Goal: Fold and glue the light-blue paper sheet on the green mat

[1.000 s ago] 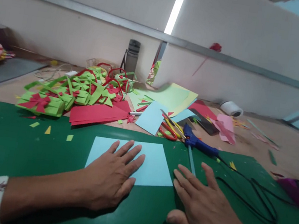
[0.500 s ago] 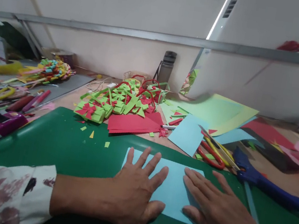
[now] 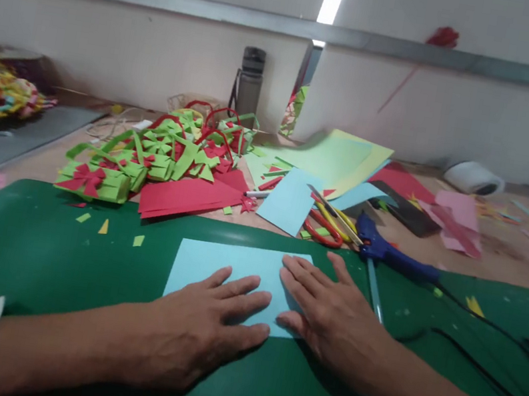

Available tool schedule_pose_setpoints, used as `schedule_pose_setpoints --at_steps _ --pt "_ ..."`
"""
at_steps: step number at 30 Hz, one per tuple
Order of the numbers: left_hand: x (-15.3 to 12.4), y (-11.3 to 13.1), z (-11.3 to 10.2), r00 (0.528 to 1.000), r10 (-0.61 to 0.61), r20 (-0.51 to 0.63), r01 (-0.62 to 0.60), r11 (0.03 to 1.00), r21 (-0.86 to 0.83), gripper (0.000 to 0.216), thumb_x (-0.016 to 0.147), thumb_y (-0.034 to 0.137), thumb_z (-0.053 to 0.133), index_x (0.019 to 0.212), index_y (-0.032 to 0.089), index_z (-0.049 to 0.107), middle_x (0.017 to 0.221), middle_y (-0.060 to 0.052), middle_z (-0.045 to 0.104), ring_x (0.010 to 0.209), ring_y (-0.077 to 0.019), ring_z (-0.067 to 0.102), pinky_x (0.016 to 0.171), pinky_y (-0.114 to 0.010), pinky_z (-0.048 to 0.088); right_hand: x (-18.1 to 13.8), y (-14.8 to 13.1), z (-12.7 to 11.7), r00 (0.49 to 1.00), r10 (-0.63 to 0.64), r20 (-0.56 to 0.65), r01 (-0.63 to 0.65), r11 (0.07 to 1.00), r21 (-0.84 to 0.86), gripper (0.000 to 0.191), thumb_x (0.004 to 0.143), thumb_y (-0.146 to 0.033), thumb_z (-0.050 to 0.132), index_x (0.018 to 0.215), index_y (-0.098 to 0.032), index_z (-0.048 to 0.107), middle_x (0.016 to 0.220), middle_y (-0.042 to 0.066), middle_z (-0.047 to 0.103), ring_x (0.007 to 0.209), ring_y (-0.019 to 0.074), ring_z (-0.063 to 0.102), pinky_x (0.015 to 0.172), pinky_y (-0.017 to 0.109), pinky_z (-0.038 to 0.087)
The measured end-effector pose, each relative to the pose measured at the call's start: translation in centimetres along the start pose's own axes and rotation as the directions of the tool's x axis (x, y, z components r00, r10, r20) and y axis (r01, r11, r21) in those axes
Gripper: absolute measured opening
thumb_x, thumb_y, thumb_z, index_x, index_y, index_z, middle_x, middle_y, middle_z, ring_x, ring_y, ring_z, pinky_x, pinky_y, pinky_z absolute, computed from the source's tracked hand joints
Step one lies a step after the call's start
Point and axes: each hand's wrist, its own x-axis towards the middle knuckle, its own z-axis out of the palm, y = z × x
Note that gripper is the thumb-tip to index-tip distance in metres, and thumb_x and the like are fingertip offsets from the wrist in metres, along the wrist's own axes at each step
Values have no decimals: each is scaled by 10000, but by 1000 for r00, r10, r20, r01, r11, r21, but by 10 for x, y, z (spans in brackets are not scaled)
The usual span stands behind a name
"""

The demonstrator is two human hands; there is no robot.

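A light blue sheet of paper (image 3: 213,260) lies flat on the green mat (image 3: 79,275) in front of me. My left hand (image 3: 210,324) rests on its lower middle, fingers spread and pointing right. On the sheet's right end lies my right hand (image 3: 328,300), palm down, its fingers stretched out to the left and the thumb a little apart. Both hands press on the paper without gripping it, and the right hand hides that end of the sheet. Just beyond the right hand are scissors with red handles (image 3: 326,235) and a blue glue gun (image 3: 392,253).
Small green paper bags with red bows (image 3: 95,182) are heaped beyond the mat, beside red paper sheets (image 3: 183,201). Another blue sheet (image 3: 289,202) lies near larger green and yellow sheets (image 3: 336,159). A grey bottle (image 3: 248,90) stands by the wall. Black cable (image 3: 480,362) crosses the right side.
My left hand has slid down the blue sheet and turned so its fingers point right, baring the upper left part. The right hand stays on the right end. The whole view has shifted rightward.
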Motion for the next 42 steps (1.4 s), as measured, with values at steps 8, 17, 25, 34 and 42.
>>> schedule_pose_setpoints --at_steps 8,17,25,34,42 --pt "-3 1 -6 1000 11 -24 -13 996 -89 414 950 394 439 1340 255 459 1506 -109 282 1396 -334 166 1092 -592 180 -4 5 -16 934 -321 157 261 913 312 263 924 -126 365 1028 -184 599 836 51 553 740 176 441 668 308 353" --pt "-5 4 -5 1000 -21 -4 21 997 -80 564 918 531 443 1414 273 366 1535 -123 171 1403 -335 119 1097 -590 140 -12 10 -30 880 -411 238 346 898 273 327 909 -152 420 1219 -174 521 960 82 542 828 200 446 731 343 373" --pt "-3 9 0 998 -38 -58 37 999 -18 690 846 674 430 1426 311 336 1520 -139 229 1374 -389 204 1062 -642 143 -26 17 -38 908 -357 220 298 919 259 303 883 -139 459 1158 -209 566 991 62 584 935 210 492 939 468 275" --pt "16 29 -11 995 -85 -44 88 994 68 747 774 729 472 1398 332 371 1230 -148 449 1160 -415 386 914 -703 292 -53 33 -27 949 -300 102 274 938 212 276 913 -181 405 1115 -242 583 1013 67 604 1114 244 451 1025 571 120" --pt "26 32 -10 995 -73 -61 81 987 138 793 761 798 344 1431 380 274 1180 -163 442 1089 -463 409 746 -708 385 -67 36 -33 970 -234 69 228 970 84 366 831 -55 422 1069 -257 613 1003 66 629 1164 254 477 1013 587 170"
